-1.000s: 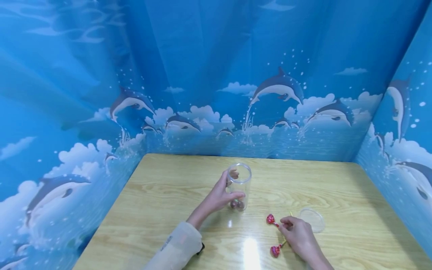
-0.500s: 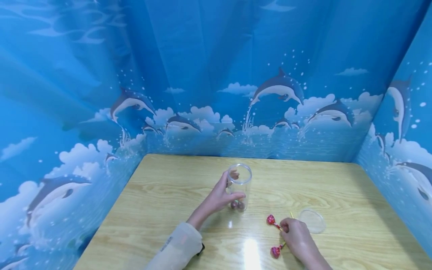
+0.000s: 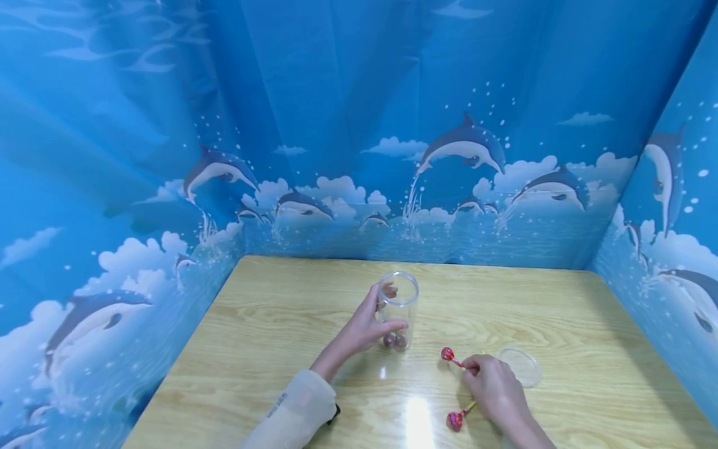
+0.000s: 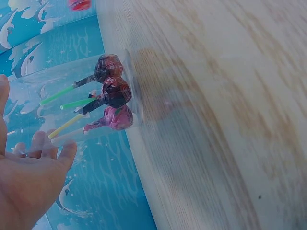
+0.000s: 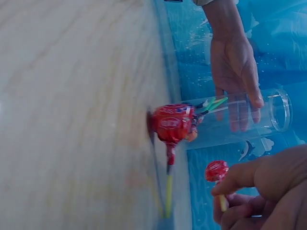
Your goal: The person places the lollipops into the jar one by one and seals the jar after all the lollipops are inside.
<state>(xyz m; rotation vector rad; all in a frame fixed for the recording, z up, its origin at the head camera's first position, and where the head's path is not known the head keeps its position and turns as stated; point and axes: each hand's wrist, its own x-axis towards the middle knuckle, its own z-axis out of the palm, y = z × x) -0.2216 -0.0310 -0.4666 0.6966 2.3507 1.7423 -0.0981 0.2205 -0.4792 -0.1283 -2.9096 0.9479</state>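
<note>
My left hand [image 3: 367, 324] is wrapped round a clear plastic jar [image 3: 410, 315] that stands upright and uncovered on the table. Inside, at its bottom, are dark-wrapped lollipops [image 4: 116, 92] and a pink one [image 4: 118, 118], their green and yellow sticks pointing up. Just above the table, to the right of the jar, my right hand [image 3: 496, 388] pinches a red-wrapped lollipop [image 5: 217, 170] by its yellow stick near the head. A second red lollipop [image 3: 455, 421] lies on the table below that hand, part of its stick hidden under the fingers.
A round clear lid [image 3: 520, 368] lies flat on the wooden table [image 3: 291, 305], just beyond my right hand. Blue dolphin-print curtains [image 3: 348, 112] enclose the table at the back and both sides.
My right hand has taken one red lollipop by its stick and raised it slightly, its head shifting a little up and left. The left hand and jar have stayed put.
</note>
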